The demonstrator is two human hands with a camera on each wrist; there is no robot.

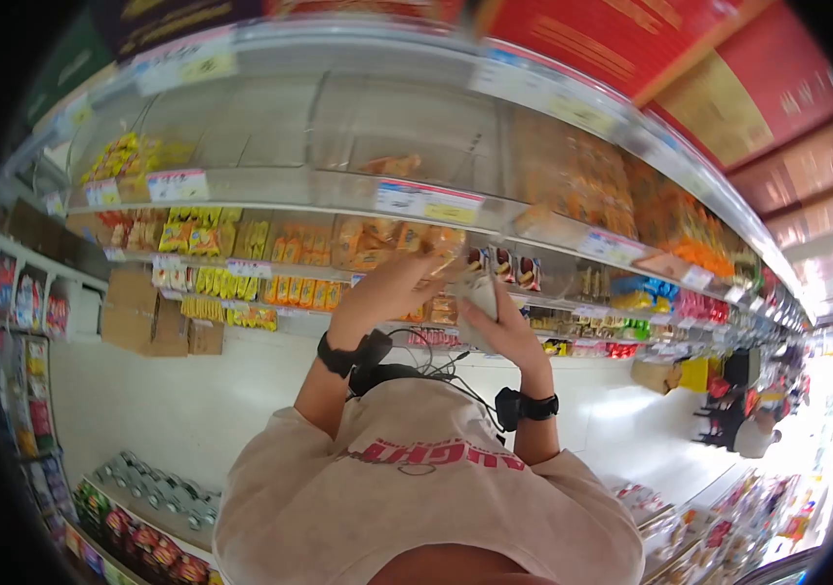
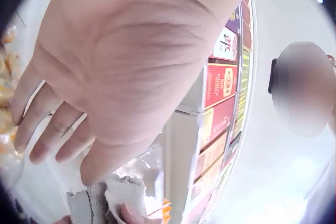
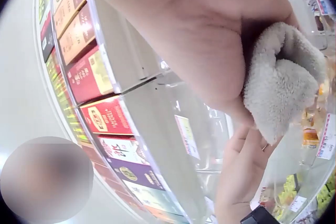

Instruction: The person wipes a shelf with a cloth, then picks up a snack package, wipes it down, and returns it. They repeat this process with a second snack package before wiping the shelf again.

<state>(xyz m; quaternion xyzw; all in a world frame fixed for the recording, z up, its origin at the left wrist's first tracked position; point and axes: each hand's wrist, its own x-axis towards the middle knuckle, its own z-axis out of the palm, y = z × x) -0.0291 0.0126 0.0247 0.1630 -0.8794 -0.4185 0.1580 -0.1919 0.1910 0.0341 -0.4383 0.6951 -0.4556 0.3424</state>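
A grey terry cloth (image 3: 283, 85) is bunched in my right hand (image 1: 512, 330), whose fingers grip it in front of the shelves. In the left wrist view the folded cloth (image 2: 126, 195) shows at the bottom, with right fingertips on it. My left hand (image 1: 387, 291) reaches up to a clear bin of orange-wrapped snacks (image 1: 370, 239). Its fingers (image 2: 47, 121) are stretched out and spread a little, with nothing gripped. Some left fingertips overlap the packets in the head view. Dark-red and white snack packs (image 1: 526, 269) lie just right of the cloth.
Above, a shelf of clear bins (image 1: 392, 127) has a small orange packet (image 1: 392, 164) in it. Red boxes (image 1: 612, 39) stand on top. Price tags (image 1: 428, 200) line the shelf edges. Cardboard boxes (image 1: 134, 312) stand at left; a person (image 1: 756, 434) is far right.
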